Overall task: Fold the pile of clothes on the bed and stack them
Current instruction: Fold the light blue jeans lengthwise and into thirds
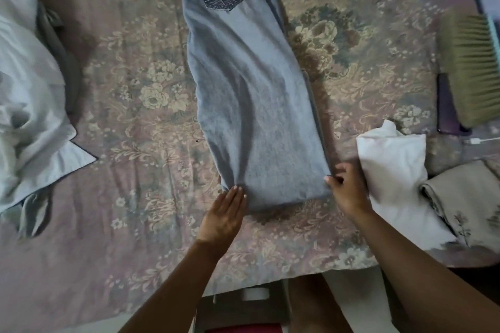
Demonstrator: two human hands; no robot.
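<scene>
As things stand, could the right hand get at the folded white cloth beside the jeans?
Probably yes. The right hand pinches the jeans' near corner, and the white cloth lies just beside it with nothing between them.

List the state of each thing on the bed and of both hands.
jeans: folded lengthwise, lying flat
left hand: flat, fingers touching jeans' near end
right hand: pinching jeans' near corner
white garment: folded
beige cloth: folded
pale clothes pile: unfolded, crumpled
brush: lying idle

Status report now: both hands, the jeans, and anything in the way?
Left hand flat, fingertips on jeans hem. Right hand pinches the hem's right corner. Jeans lie lengthwise, legs together. White cloth just right of them.
</scene>
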